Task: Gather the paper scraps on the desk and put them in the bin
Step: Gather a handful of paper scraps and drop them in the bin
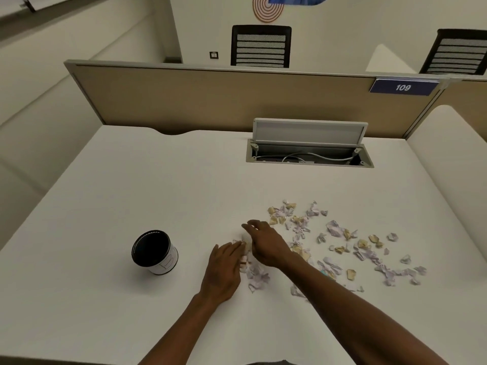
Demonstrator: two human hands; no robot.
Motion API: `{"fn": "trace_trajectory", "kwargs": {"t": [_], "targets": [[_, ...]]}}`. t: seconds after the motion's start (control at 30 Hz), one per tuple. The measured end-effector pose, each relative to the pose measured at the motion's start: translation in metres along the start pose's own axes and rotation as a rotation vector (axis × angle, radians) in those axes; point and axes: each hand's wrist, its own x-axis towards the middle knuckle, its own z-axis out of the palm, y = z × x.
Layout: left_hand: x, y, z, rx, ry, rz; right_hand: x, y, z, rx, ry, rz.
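Paper scraps (pixel 340 243): dozens, toward tabletop (pixel 131 185) right edge. One bin (pixel 155 252). Left grip (pixel 224 272) flat, open; right grip (pixel 266 243) open over scraps.

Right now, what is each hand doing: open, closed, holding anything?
Left hand: open, flat on the white desk beside crumpled lilac paper scraps.
Right hand: open, fingers curved over scraps, holding nothing visible.
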Motion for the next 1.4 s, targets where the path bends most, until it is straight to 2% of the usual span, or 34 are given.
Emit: {"fn": "trace_trajectory", "kwargs": {"t": [0.1, 0.2, 0.3, 0.43, 0.57, 0.63, 0.73, 0.9, 1.07, 1.4], "targets": [[-0.009, 0.000, -0.002, -0.117, 0.121, -0.066, -0.006, -0.006, 0.009, -0.046, -0.100, -0.084], [-0.013, -0.005, -0.008, -0.202, 0.185, -0.174, -0.026, -0.006, 0.021, -0.089, -0.088, -0.174], [-0.015, -0.010, -0.011, -0.177, 0.081, -0.205, -0.049, -0.001, 0.028, -0.035, -0.072, -0.167], [-0.016, -0.008, -0.008, -0.091, -0.037, -0.123, -0.071, 0.010, 0.024, 0.112, 0.041, 0.026], [-0.025, 0.004, -0.003, -0.080, -0.094, -0.089, -0.083, 0.018, 0.021, 0.032, -0.110, 0.146], [-0.031, 0.008, 0.000, -0.108, -0.151, -0.082, -0.084, 0.014, 0.025, -0.048, -0.158, 0.112], [-0.037, 0.012, 0.001, -0.140, -0.206, -0.066, -0.083, 0.007, 0.029, -0.019, -0.159, 0.076], [-0.038, 0.009, -0.006, -0.147, -0.161, -0.156, -0.083, 0.006, 0.027, -0.009, -0.183, 0.147], [-0.036, 0.008, -0.004, -0.171, -0.236, -0.208, -0.081, -0.005, 0.031, 0.012, -0.235, 0.173], [-0.027, 0.024, 0.007, -0.247, -0.126, -0.294, -0.064, -0.024, 0.035, 0.229, -0.092, 0.207]]}}
